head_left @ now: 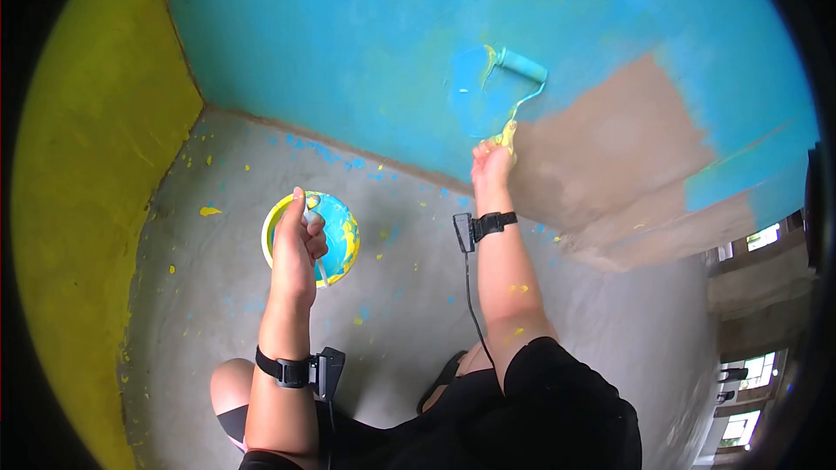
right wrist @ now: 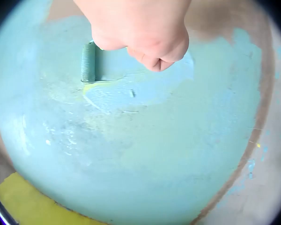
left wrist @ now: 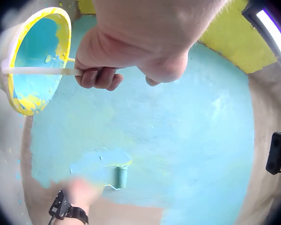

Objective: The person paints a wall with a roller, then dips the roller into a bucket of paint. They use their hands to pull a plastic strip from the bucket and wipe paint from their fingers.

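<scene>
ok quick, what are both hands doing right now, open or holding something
Left hand: closed, fingers curled round the bucket handle.
Right hand: closed, gripping the paint roller by its handle.

Wall (head_left: pixel 348 43) turquoise, mottled, brighter blue smear beside the roller (head_left: pixel 522 66); bare patch (head_left: pixel 610 130) dull brown. Roller blue-green, its grip (head_left: pixel 508 134) streaked yellow. Side wall (head_left: pixel 96 139) yellow-green. Bucket (head_left: pixel 354 239) off-white outside, yellow-smeared rim, blue within, yellow blotches. Floor (head_left: pixel 401 274) grey, speckled blue and yellow. Shirt (head_left: pixel 557 405) black.
</scene>
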Demonstrator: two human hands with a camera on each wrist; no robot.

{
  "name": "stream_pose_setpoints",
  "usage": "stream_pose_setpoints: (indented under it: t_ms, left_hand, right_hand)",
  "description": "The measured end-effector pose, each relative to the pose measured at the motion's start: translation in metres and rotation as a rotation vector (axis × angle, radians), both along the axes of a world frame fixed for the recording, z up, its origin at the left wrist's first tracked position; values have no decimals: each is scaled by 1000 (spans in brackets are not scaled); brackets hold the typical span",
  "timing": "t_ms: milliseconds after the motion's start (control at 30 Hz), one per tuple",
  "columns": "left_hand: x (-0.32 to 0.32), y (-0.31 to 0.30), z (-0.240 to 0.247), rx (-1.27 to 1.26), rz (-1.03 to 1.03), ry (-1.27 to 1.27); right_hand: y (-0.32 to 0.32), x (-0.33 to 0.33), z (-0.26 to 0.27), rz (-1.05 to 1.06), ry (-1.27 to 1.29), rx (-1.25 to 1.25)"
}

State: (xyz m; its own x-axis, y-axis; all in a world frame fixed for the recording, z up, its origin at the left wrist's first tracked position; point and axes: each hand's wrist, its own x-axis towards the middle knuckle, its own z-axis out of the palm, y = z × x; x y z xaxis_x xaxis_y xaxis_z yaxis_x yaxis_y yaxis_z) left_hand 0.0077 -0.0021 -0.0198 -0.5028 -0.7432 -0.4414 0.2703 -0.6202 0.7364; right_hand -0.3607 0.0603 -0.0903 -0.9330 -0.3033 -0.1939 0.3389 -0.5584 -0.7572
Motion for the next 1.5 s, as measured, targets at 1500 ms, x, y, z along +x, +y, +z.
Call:
stream_pose_setpoints:
  t_ms: [1500]
  left_hand:
    - [17, 1, 0, 15, 6, 50]
  right_hand:
    - [-97, 16, 53, 206, 211, -11]
